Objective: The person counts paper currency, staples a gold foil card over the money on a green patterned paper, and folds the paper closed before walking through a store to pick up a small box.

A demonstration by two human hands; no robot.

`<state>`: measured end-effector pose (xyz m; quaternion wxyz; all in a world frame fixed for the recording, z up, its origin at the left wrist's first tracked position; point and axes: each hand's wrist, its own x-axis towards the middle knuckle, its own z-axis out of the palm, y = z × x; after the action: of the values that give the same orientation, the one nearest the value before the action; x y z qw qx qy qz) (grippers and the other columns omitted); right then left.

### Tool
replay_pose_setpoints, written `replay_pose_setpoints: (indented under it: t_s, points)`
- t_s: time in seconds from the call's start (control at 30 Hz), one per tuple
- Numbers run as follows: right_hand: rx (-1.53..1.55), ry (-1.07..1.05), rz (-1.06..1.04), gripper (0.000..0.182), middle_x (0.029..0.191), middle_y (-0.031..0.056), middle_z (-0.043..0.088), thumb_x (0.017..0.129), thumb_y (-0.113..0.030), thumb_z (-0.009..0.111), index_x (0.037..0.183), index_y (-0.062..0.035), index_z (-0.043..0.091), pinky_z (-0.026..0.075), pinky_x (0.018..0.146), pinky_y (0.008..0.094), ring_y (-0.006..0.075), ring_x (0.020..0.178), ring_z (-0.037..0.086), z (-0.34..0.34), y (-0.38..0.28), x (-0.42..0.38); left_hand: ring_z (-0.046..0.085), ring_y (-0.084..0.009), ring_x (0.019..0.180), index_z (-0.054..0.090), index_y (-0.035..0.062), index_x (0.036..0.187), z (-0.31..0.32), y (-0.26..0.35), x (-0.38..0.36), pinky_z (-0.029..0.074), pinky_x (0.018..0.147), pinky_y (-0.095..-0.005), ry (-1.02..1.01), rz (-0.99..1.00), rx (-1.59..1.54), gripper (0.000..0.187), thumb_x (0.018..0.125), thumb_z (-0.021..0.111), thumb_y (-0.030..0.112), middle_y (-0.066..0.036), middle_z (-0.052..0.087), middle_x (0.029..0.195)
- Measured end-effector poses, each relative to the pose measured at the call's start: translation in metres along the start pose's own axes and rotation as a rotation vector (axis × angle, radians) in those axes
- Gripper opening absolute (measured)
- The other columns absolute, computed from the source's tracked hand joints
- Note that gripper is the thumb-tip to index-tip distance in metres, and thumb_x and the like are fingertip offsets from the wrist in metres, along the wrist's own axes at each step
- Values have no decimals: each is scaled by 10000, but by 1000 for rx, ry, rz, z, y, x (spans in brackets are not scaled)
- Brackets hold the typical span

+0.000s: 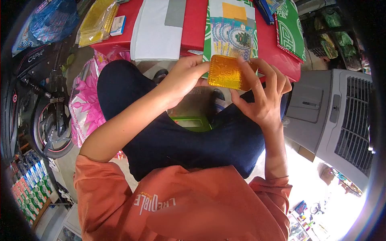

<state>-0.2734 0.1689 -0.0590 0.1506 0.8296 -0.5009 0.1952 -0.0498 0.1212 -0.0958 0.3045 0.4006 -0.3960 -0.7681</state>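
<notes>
Between my two hands is a shiny gold rectangular piece (225, 73), held up just in front of the red table's near edge. The fingers of my left hand (185, 78) pinch its left edge. My right hand (263, 88) has its index finger against the upper right of the piece, the thumb below and the other fingers bent. Right behind the piece, printed notes (232, 38) with an orange paper square (234, 12) lie on a green patterned sheet (207, 44). White sheets with a grey patch (155, 34) lie to the left.
On the red table (195, 26) are a clear bag of gold pieces (94, 24), a small blue-white box (118, 25), a dark blue stapler-like tool (264, 11) and a folded green packet (290, 34). A grey air cooler (333, 116) stands right, a motorbike wheel (52, 124) left.
</notes>
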Motion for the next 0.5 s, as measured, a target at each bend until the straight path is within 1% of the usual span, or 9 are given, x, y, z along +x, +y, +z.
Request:
replay_pose_setpoints:
  t_s: [0.07, 0.17, 0.3, 0.4, 0.47, 0.5]
  points:
    - [6, -51, -4, 620, 1307, -3, 579, 770, -402, 786, 1372, -337, 652, 304, 983, 422, 219, 1139, 521, -2, 1, 2, 638, -95, 1104, 635, 47, 1277, -1, -1, 1, 522, 937, -285, -7, -2, -19, 314, 1069, 504, 241, -30, 672, 1222]
    - [44, -130, 5, 629, 1333, 34, 572, 744, -328, 833, 1352, -306, 672, 297, 1043, 430, 240, 1218, 506, -6, 1, 2, 644, -116, 1120, 630, 45, 1281, -2, -5, 2, 527, 962, -307, -14, 12, -75, 318, 1066, 499, 237, -44, 671, 1236]
    - [45, -201, 26, 576, 1364, 31, 556, 797, -372, 798, 1356, -310, 674, 283, 1058, 448, 259, 1253, 485, -6, 1, 0, 651, -146, 1148, 623, 38, 1288, 1, -4, 0, 531, 999, -337, 33, -3, -179, 334, 1058, 504, 249, -67, 668, 1260]
    - [62, -221, 29, 548, 1393, 39, 536, 823, -393, 780, 1355, -310, 677, 277, 1067, 454, 267, 1266, 474, -5, 1, -2, 674, -137, 1091, 628, -19, 1286, -1, -6, 5, 551, 953, -294, -20, 11, -393, 400, 1052, 517, 286, -102, 675, 1255]
    - [70, -223, 34, 536, 1413, 51, 521, 833, -402, 772, 1353, -309, 679, 276, 1074, 457, 271, 1267, 473, -5, 1, -2, 680, -133, 1073, 637, -24, 1273, 2, -1, 2, 552, 947, -290, -6, 16, -329, 395, 1037, 563, 285, -99, 687, 1231]
    - [76, -218, 39, 524, 1403, 56, 530, 842, -419, 761, 1350, -324, 676, 290, 1066, 466, 278, 1263, 479, -4, 1, -2, 683, -130, 1063, 641, -26, 1267, 4, 1, 1, 552, 944, -288, 1, 19, -297, 394, 1030, 585, 284, -97, 693, 1219]
